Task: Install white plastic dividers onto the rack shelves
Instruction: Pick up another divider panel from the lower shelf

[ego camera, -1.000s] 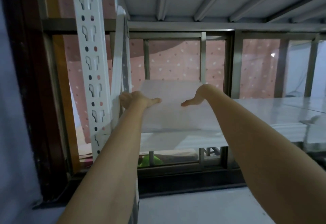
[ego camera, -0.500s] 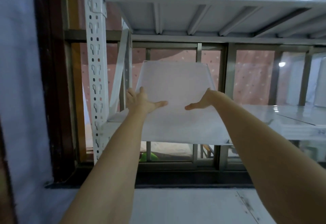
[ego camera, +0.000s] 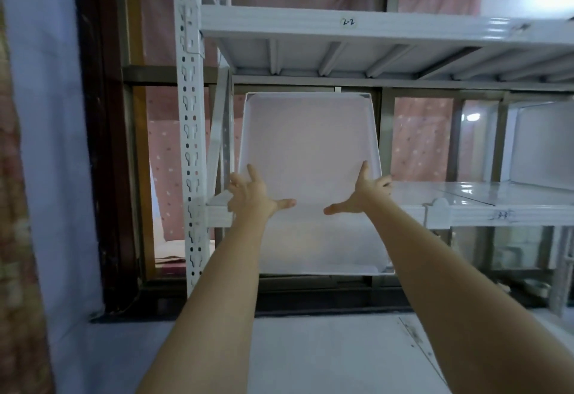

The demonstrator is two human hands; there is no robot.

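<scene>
Left hand and right hand both spread wide, fingers splayed, w/ thumbs pressed on the near face of the white translucent plastic divider panel and fingers at its side edges; whether any fingers wrap behind it, can't tell. Panel is tilted up steeply, top edge leaning away into the bay, bottom edge hanging below the front lip of the white metal lower shelf, at the left end of the rack just beside the white perforated steel upright.

Risks, as I judge them: grip looks like friction more than a real clasp, so the smooth panel could slide down thru the palms & drop to the grey floor. Thin sheet, prob flexes, so pushing from the lower part may bow it rather than seat it. Top corners could catch the ribs under the white metal upper shelf if it's swung up too high.

Room: top edge sits close under the upper shelf's rear beam, little margin there. Left side is tight against the diagonal brace by the upright. Right side is open along the lower shelf; another white panel stands well apart at far right. Below & toward the person, free space for backing out
</scene>
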